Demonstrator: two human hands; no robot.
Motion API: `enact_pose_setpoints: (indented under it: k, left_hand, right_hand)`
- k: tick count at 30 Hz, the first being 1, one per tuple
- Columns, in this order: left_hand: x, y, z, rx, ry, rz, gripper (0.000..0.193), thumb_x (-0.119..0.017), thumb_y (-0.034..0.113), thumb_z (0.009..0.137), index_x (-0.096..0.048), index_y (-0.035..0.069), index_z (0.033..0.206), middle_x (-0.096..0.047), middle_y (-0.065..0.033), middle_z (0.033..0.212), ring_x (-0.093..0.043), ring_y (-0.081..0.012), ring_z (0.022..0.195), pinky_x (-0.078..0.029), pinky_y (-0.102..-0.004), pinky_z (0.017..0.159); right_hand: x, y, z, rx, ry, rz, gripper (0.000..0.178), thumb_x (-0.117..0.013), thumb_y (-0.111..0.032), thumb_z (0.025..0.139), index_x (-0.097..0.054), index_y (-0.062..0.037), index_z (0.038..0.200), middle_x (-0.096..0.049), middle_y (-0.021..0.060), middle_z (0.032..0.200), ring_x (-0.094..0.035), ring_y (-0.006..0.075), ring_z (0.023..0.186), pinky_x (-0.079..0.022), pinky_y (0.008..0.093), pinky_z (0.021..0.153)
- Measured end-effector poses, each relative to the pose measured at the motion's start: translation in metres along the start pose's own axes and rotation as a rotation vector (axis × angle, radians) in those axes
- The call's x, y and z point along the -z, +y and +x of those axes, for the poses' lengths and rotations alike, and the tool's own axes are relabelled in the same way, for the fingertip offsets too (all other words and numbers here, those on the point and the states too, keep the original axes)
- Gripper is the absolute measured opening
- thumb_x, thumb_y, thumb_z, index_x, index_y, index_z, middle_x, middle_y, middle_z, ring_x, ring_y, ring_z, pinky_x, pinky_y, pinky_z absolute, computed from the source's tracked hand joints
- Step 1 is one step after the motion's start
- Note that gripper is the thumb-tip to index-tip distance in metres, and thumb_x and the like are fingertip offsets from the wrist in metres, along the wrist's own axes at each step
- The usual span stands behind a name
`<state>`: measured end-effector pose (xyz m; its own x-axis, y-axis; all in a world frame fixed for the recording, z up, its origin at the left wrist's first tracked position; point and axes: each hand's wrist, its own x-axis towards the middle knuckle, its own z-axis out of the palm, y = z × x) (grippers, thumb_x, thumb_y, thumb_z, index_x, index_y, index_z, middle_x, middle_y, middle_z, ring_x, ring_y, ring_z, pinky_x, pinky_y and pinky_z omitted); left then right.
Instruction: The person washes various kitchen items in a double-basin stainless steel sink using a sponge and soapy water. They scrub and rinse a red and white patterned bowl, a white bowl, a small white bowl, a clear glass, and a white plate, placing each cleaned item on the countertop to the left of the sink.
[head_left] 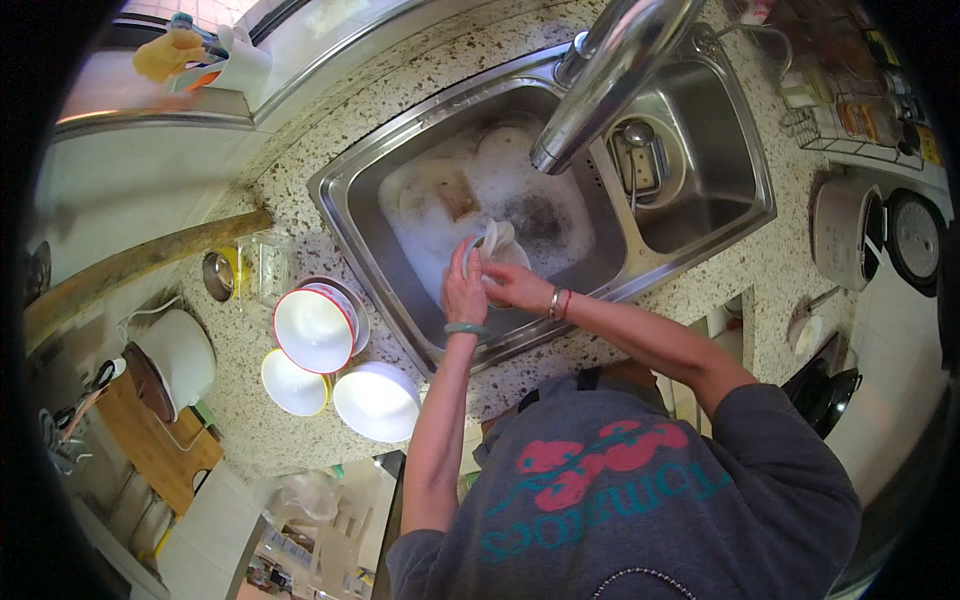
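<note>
Over the near side of the large sink basin (372, 215), my two hands come together around a small white bowl (507, 252). My left hand (463, 292), with a green bangle at its wrist, is closed at the bowl's left side, fingers pointing away from me. From the right, my right hand (516, 288) grips its near edge; the fingertips are partly hidden. A pale, folded shape shows at the bowl's far edge, and I cannot tell whether it is a cloth. Suds (425, 205) cover much of the water below, with a brownish piece (458, 196) among them.
The faucet (580, 105) reaches over the basin. A smaller basin (690, 190) on the right holds a ladle (636, 135) and containers. Left of the sink stand a red-rimmed bowl (314, 330), a yellow-rimmed bowl (292, 385) and a white bowl (378, 403). A rice cooker (848, 232) sits far right.
</note>
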<state>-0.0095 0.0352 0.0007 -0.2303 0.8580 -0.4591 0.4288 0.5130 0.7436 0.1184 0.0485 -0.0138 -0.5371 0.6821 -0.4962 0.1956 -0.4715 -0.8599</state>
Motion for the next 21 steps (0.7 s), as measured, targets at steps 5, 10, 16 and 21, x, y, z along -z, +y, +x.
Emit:
enact_pose_setpoints:
  k: [5,10,16,21]
  left_hand:
    - [-0.006,-0.019,0.0,0.019,0.023,0.019,0.049,-0.041,0.046,0.092,-0.049,0.014,0.127,-0.056,-0.0202,0.118,-0.052,-0.0331,0.11,-0.04,-0.0376,0.091]
    - [-0.028,-0.071,0.007,0.367,0.089,-0.416,0.058,-0.04,0.051,0.091,-0.045,0.007,0.13,-0.053,-0.0165,0.123,-0.049,-0.0267,0.115,-0.036,-0.0334,0.096]
    - [-0.018,-0.063,0.006,0.498,0.006,-0.476,0.064,-0.037,0.054,0.091,-0.042,0.004,0.131,-0.054,-0.0116,0.121,-0.051,-0.0207,0.11,-0.039,-0.0298,0.092]
    - [-0.021,-0.058,0.006,0.337,0.064,-0.223,0.061,-0.034,0.051,0.093,-0.042,0.004,0.132,-0.048,-0.0156,0.13,-0.045,-0.0268,0.121,-0.033,-0.0323,0.1]
  right_hand:
    - [0.03,0.017,0.0,0.391,-0.07,-1.017,0.014,-0.056,-0.017,0.077,-0.062,-0.0099,0.088,-0.061,0.0123,0.083,-0.058,0.0297,0.084,-0.047,0.0424,0.075]
    - [0.056,0.011,0.041,-0.038,0.187,-1.177,0.016,-0.054,-0.014,0.077,-0.062,-0.0095,0.09,-0.058,0.0123,0.09,-0.055,0.0283,0.09,-0.046,0.0405,0.077]
    - [0.087,0.062,0.056,0.306,0.182,-1.399,0.017,-0.053,-0.017,0.08,-0.061,-0.0074,0.092,-0.057,0.0109,0.099,-0.054,0.0286,0.095,-0.045,0.0414,0.08]
    - [0.085,0.079,0.082,-0.09,0.176,-0.706,0.028,-0.059,-0.026,0.08,-0.061,-0.0046,0.097,-0.063,0.0127,0.092,-0.061,0.0277,0.086,-0.048,0.0393,0.077]
